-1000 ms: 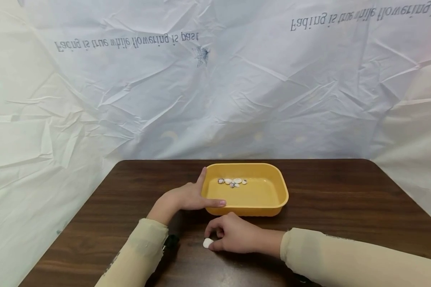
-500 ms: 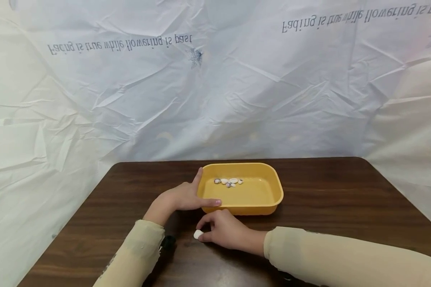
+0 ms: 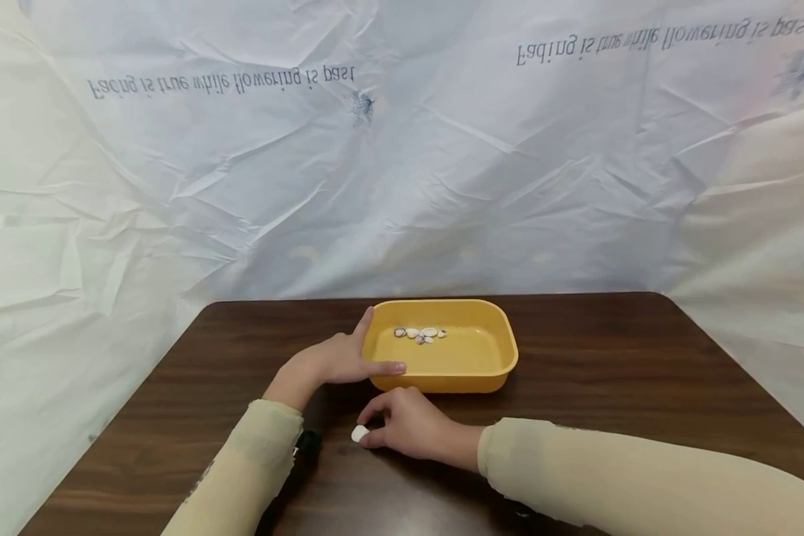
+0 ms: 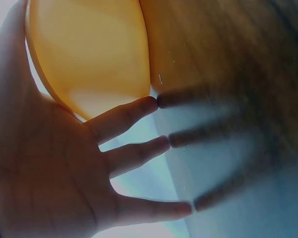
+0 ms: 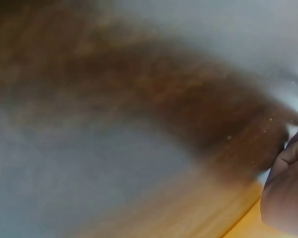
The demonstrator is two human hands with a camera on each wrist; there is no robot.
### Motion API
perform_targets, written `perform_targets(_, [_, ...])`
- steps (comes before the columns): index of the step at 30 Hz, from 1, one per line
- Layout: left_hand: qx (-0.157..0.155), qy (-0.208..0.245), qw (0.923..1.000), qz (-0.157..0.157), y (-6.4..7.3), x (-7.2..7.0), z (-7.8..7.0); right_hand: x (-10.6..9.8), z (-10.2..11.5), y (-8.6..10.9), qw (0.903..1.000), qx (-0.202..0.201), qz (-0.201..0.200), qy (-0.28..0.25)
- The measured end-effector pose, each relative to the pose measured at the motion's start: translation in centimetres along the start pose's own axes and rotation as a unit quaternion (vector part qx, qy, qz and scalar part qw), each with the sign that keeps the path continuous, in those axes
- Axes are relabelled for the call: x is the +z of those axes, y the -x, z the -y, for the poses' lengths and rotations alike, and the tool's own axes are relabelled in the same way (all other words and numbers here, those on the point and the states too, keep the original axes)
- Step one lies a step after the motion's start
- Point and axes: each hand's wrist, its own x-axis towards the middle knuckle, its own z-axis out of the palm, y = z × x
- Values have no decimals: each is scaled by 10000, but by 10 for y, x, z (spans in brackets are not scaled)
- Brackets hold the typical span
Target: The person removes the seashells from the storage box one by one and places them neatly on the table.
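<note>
A yellow plastic basin (image 3: 445,383) stands on the brown wooden table, with several small white pebbles (image 3: 429,333), some with dark patches, grouped in its far left part. My left hand (image 3: 335,359) rests against the basin's left side, thumb lying along the near rim. In the left wrist view, three straight, spread fingers (image 4: 134,151) of it reach down to the table beside the basin. Just in front of the basin, my right hand (image 3: 412,424) pinches another white pebble (image 3: 359,433) between thumb and forefinger, low over the table. Only knuckles (image 5: 290,158) show in the right wrist view.
The dark wood table (image 3: 596,372) extends to both sides of the basin. A wrinkled white sheet (image 3: 402,186) with printed lettering hangs right behind the table's far edge. A small black object (image 3: 308,444) shows under the left sleeve.
My right hand has shifted a little to the left and away from me with the pebble. The left hand stays against the basin. The whole head view has shifted slightly.
</note>
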Motion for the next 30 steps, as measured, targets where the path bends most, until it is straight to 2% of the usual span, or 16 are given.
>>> perform_targets(7, [42, 52, 10000, 34, -1, 4, 4, 2, -3, 1, 9997, 101, 162, -152])
perform_targets(13, [-49, 41, 10000, -44, 0, -1, 4, -1, 0, -2, 9994, 30, 214, -281])
perform_targets(21, [-1, 222, 9997, -97, -7, -4, 6, 0, 1, -15, 9999, 116, -14, -42])
perform_targets(30, [-48, 292, 9996, 36, -9, -5, 9, 0, 1, -22, 9998, 152, -116, 29])
